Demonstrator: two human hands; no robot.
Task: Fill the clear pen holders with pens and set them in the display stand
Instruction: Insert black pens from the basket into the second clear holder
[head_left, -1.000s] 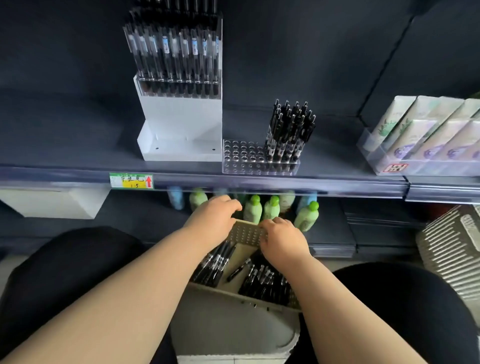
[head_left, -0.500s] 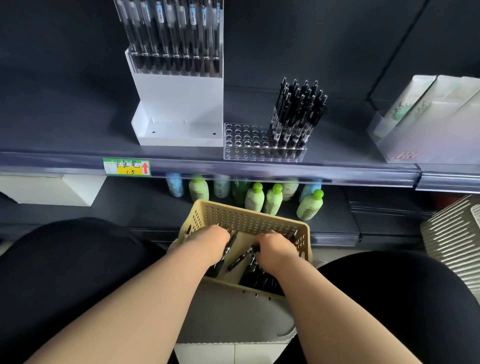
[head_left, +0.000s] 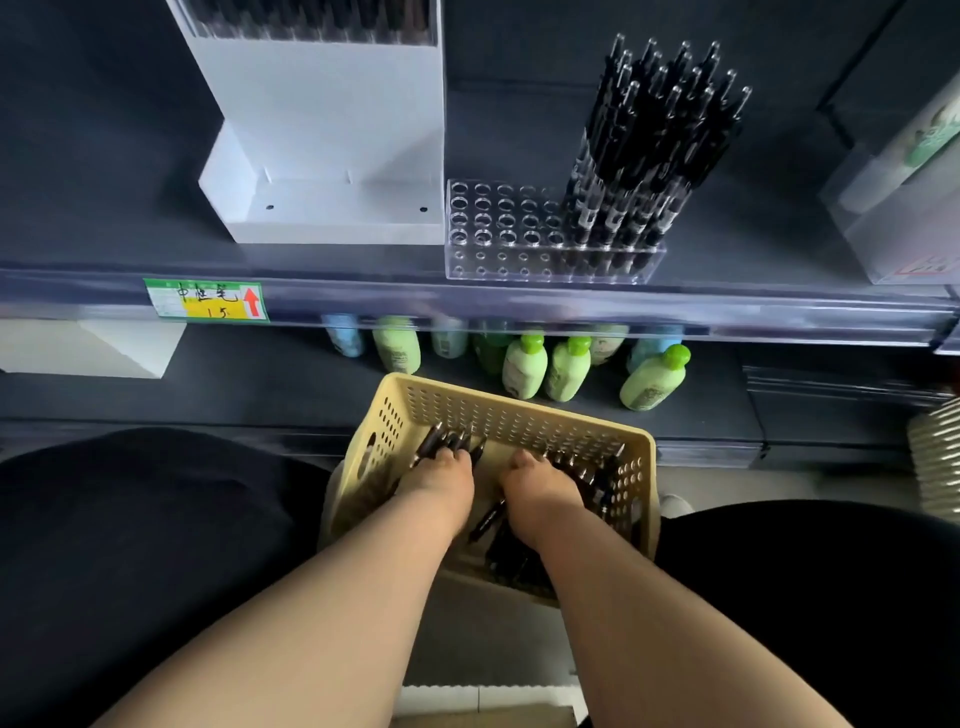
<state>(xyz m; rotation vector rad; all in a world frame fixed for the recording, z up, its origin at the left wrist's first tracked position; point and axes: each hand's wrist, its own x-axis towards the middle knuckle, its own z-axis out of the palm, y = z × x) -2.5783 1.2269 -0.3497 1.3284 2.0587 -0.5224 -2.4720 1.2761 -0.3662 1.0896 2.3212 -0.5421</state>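
A beige perforated basket (head_left: 519, 410) holding several black pens sits between my knees. Both hands are down inside it. My left hand (head_left: 439, 480) grips a bundle of black pens (head_left: 447, 441) whose tips stick out past the fingers. My right hand (head_left: 537, 491) curls round another bundle of pens (head_left: 587, 470). On the shelf above stands a clear pen holder (head_left: 498, 228) with rows of holes; its right half is filled with upright black pens (head_left: 649, 145), its left half has bare holes. A white display stand (head_left: 332, 171) stands to its left, with pens in its upper tier.
Green and blue bottles (head_left: 524, 366) line the lower shelf behind the basket. A price label (head_left: 205, 300) is on the shelf edge. A clear box of packets (head_left: 904, 208) stands at the right, a white ribbed object (head_left: 935, 452) lower right. My dark-clothed knees flank the basket.
Both hands have sunk from the basket's far rim down into it and closed round bundles of pens. The view has tilted downward and moved closer to the shelf.
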